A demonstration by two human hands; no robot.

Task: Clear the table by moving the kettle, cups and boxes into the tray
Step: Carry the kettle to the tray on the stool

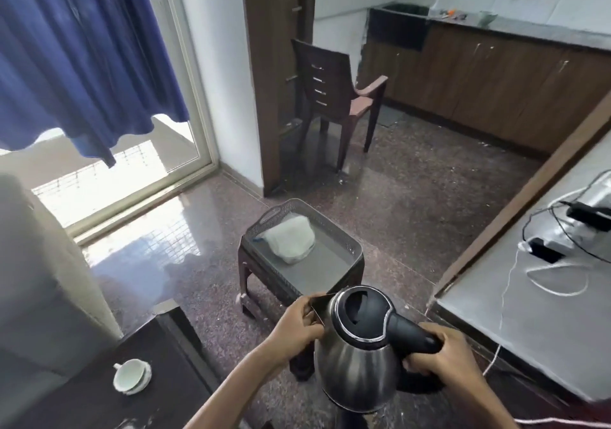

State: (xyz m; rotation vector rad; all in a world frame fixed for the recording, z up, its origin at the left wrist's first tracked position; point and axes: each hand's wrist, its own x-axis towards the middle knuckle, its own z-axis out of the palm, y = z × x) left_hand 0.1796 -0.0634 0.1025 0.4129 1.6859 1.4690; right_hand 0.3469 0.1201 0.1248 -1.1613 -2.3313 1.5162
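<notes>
Clasping the kettle point(357, 365) by its handle point(413, 331), right grip point(444, 360); left grip point(297, 324) pinching a dark box point(319, 306) alongside.

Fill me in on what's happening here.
A person holds a steel kettle in the air: the right hand grips its handle, and the left hand pinches what looks like a small dark box beside it. The tray sits on a stool ahead, holding a white bundle. One cup is on the dark table.
</notes>
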